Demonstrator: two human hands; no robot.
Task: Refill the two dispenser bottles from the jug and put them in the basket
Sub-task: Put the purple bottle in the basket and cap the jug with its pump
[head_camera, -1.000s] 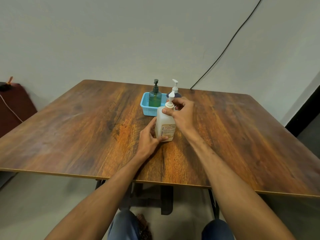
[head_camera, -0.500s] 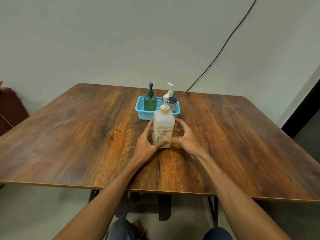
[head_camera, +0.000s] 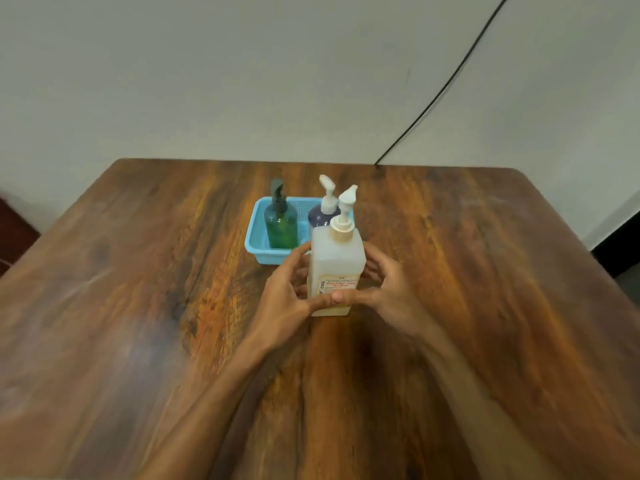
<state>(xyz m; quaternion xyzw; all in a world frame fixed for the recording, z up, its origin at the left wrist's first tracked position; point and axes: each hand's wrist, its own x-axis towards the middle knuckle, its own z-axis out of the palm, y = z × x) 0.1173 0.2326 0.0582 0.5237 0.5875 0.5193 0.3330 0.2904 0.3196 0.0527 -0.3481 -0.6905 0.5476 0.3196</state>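
Observation:
A translucent white pump jug with a red-printed label stands upright on the wooden table. My left hand wraps its left side and my right hand wraps its right side, thumbs meeting across the label. Just behind it sits a light blue basket. Inside the basket stand a green dispenser bottle with a dark pump and a dark purple dispenser bottle with a white pump, the purple one partly hidden by the jug.
A black cable runs down the wall to the table's far edge. A dark red piece of furniture shows at the far left. The table's right corner borders a dark strip by the wall.
My right hand has come down from the jug's pump to its body, so both hands now hold its sides. The camera has moved closer and tilted down over the table.

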